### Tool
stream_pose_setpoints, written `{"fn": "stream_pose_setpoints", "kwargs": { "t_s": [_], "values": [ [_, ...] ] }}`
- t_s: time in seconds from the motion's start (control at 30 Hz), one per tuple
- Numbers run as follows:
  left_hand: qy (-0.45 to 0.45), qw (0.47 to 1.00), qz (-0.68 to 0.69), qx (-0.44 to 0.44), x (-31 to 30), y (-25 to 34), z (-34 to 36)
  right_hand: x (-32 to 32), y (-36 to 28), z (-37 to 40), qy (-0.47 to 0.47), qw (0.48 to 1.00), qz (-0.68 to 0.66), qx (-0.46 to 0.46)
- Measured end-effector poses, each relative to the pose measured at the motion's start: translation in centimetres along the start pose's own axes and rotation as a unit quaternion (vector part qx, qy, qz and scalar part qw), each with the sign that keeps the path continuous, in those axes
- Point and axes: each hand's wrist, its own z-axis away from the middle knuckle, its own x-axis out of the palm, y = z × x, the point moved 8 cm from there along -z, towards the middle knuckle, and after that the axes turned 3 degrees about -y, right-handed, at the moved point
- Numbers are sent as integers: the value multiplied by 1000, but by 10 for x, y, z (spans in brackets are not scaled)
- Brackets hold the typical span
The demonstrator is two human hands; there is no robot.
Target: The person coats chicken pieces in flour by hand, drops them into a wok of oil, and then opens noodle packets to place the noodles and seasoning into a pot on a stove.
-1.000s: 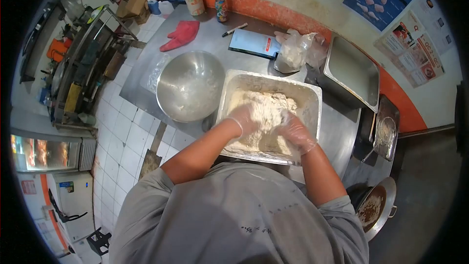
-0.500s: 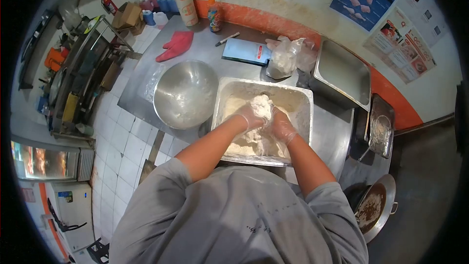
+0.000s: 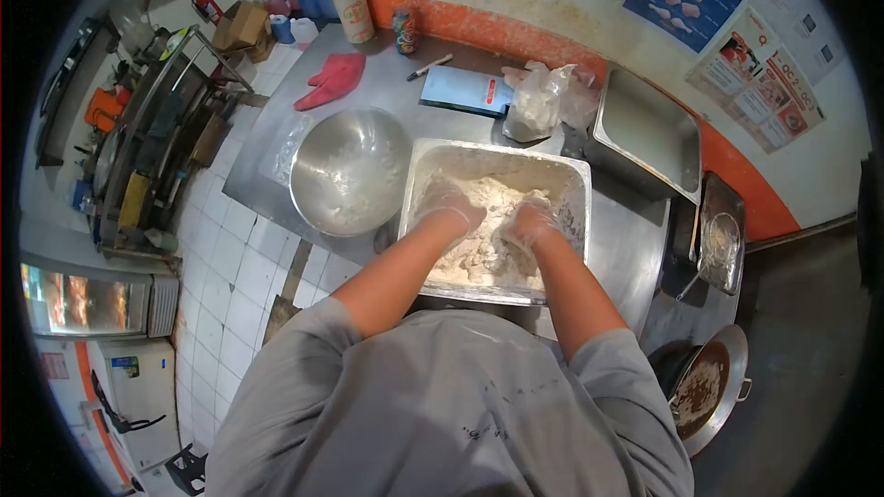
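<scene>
Both of your hands, in clear plastic gloves, are inside the flour pan (image 3: 502,151), which sits on the steel table (image 3: 631,235) directly in front of you. Your left hand (image 3: 451,207) is in the left part of the flour pan, its fingers reaching into the pale, lumpy flour mixture (image 3: 483,253); your right hand (image 3: 529,224) is bent down into the mixture in the right part, with a gap between the two. The fingertips are buried or hidden, so you cannot tell whether either hand is clenched around a lump or loose. The mixture covers much of the flour pan's floor, and flour coats its inner walls. Just left of the flour pan is a round steel bowl (image 3: 350,170), with a pink mitt (image 3: 333,80) beyond the bowl. Behind the flour pan lie a blue flat package (image 3: 467,91) and a knotted plastic bag (image 3: 537,106), and a marker (image 3: 430,66) and an orange-capped bottle (image 3: 404,26) are farther back to the left. To its right and behind stands a second deep metal pan (image 3: 649,133).
</scene>
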Motion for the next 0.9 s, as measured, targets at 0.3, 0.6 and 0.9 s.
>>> {"fn": "stream_pose_setpoints", "kwargs": {
  "t_s": [0.3, 0.6, 0.9],
  "values": [
    [-76, 975, 206, 23, 47, 1, -57, -25, -51, 28, -59, 966, -239, -84],
    [-77, 985, -7, 156, 37, -12, 38, -22, -19, 83, -131, 965, -143, -177],
    [-64, 966, 221, 119, 87, 6, -7, 22, -35, 57, -92, 985, -84, -121]
  ]
}}
